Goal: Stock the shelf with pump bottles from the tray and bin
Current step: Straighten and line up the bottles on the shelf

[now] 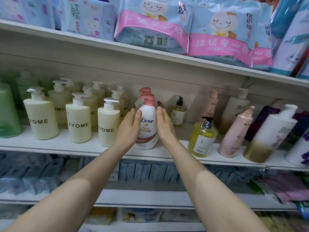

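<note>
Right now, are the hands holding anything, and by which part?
Nothing is gripped. The left hand and right hand lie flat against the sides of the Dove bottle, which stands on the shelf.

**Soft packs above and below**

On the top board lie pastel packs: a pale blue pack with a pink band and barcode (pixel 151 27), a matching rabbit-print pack (pixel 222 32) just to its right, and a lilac-printed pack (pixel 88 17) to the left. Tall blue and white wrapped rolls (pixel 291 36) stand at the far right. On the level underneath, a row of flat blue packets (pixel 145 171) stands on edge, with blurred purple packets (pixel 287 186) near the right end.
</note>
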Demonstrator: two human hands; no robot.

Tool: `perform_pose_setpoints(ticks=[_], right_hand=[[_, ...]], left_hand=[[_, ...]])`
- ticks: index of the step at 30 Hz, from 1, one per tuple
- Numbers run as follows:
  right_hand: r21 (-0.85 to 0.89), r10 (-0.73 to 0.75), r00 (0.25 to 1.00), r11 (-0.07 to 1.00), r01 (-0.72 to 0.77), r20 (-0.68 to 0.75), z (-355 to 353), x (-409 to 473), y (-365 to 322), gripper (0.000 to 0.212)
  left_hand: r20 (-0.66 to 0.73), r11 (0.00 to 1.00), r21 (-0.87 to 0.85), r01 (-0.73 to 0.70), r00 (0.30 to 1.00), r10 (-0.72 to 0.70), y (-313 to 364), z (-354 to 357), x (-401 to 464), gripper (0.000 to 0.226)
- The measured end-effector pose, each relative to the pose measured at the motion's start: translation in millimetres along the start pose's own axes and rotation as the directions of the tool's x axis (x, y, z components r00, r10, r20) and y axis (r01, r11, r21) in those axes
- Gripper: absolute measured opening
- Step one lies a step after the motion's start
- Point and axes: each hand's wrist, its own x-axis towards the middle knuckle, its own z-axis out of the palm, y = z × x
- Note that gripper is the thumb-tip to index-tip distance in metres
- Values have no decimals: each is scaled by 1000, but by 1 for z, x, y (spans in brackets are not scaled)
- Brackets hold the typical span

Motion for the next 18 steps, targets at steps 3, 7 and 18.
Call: perform_pose_setpoints(ticks=[3, 7, 18], right_hand=[[-25, -91, 996, 996, 91, -1, -3, -17, 3, 54], [-63, -152, 988, 986, 154, 27, -16, -28, 6, 52], [-240, -271, 958, 928, 285, 89, -123, -5, -5, 46]], left_hand=[[-8, 997, 54, -61, 998, 62, 1, 4, -16, 61], [-84, 980, 91, -176, 979, 183, 11, 15, -30, 58], [-127, 948, 88, -307, 940, 317, 78, 86, -14, 42]])
